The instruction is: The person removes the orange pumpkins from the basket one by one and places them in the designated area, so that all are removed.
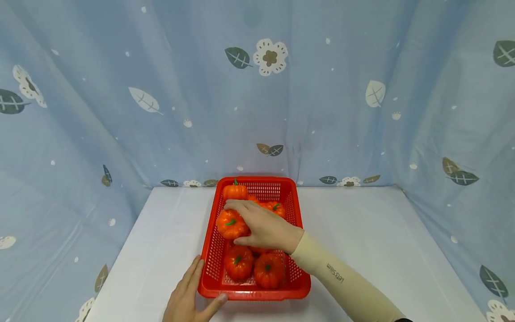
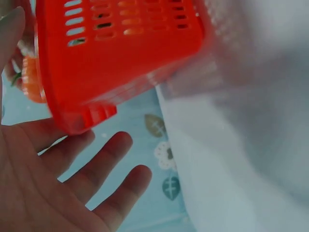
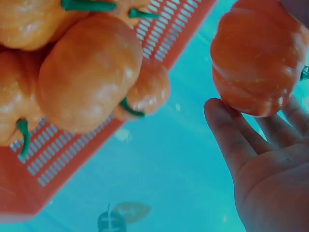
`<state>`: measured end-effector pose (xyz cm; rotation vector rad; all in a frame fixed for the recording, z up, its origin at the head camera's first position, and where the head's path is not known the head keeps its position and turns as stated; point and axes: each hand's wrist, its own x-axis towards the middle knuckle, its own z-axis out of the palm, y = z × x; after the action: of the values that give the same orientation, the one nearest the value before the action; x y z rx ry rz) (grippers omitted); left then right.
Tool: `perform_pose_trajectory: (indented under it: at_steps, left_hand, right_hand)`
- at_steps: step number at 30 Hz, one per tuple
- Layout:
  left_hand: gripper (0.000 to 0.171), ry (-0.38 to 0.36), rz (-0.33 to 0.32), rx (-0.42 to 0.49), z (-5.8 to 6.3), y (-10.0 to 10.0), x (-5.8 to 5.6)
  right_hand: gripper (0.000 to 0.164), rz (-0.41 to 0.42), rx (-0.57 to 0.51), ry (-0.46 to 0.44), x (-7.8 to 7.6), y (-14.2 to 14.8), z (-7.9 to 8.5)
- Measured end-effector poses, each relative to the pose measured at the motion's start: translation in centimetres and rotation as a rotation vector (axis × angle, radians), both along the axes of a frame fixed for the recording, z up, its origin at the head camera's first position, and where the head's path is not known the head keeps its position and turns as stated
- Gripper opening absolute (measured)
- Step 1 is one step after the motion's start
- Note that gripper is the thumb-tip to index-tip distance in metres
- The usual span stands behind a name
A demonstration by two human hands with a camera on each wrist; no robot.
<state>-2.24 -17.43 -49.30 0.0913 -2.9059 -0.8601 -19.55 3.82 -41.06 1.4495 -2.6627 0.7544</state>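
A red plastic basket (image 1: 250, 295) holds several small orange toy pumpkins with green stems, among them one pumpkin (image 1: 268, 271) at the front and another pumpkin (image 1: 235, 192) at the back left. My right hand (image 1: 265, 226) reaches in from the right and grips an orange pumpkin (image 1: 232, 224) between thumb and fingers, above the left half of the basket. That held pumpkin (image 3: 260, 58) appears raised apart from the others in the right wrist view. At the basket's front left corner, my left hand (image 1: 188, 290) touches the rim with spread, fairly straight fingers (image 2: 104, 162).
The basket stands on a white tabletop (image 1: 354, 232). A blue curtain (image 1: 201, 89) printed with leaves and flowers hangs behind the table and along both sides.
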Motion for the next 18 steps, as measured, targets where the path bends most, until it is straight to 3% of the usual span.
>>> perform_pose_trajectory:
  at_steps: [5, 9, 18]
  left_hand:
    - [0.108, 0.032, -0.016, 0.036, -0.8, 0.2, -0.2]
    - [0.110, 0.018, -0.028, 0.075, -1.2, 0.1, -0.4]
    - [0.105, 0.068, -0.080, 0.048, -1.5, -0.6, -0.5]
  right_hand:
    - [0.087, -0.069, -0.108, -0.065, -0.2, 2.4, 0.7]
    - [0.083, -0.114, -0.209, -0.060, -0.5, 4.4, 0.8]
    - [0.084, -0.339, -0.421, -0.040, -1.0, 10.0, -0.2]
